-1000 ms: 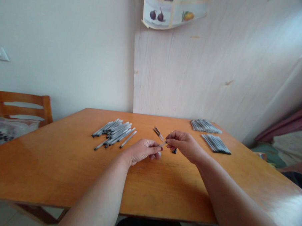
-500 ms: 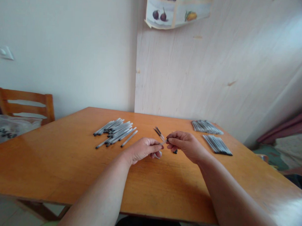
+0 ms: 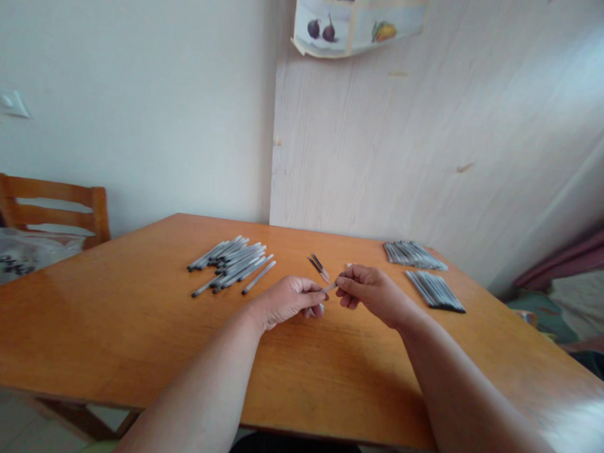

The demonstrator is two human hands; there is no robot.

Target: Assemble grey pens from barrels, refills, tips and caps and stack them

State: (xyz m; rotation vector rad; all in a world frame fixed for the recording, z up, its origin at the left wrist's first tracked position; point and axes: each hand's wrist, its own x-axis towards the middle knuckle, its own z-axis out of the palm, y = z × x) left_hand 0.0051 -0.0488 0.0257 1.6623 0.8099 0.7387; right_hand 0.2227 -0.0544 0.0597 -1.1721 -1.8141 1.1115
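Note:
My left hand (image 3: 287, 299) and my right hand (image 3: 374, 291) meet over the middle of the wooden table (image 3: 127, 332). Both are closed in a pinch on one thin grey pen (image 3: 329, 288) that spans the small gap between their fingertips. Just behind the hands lie two loose pen parts (image 3: 319, 265). A loose heap of grey pens (image 3: 233, 261) lies to the left of my left hand.
Two neat bundles of thin rods (image 3: 413, 254) (image 3: 433, 290) lie at the table's right rear. A wooden chair (image 3: 53, 202) and a plastic bag (image 3: 15, 257) stand at the left. Walls close the back, with a fruit poster (image 3: 356, 18) above.
My right hand has shifted slightly right and now covers the small black piece that lay by it. The pinched pen shows a little more between the hands.

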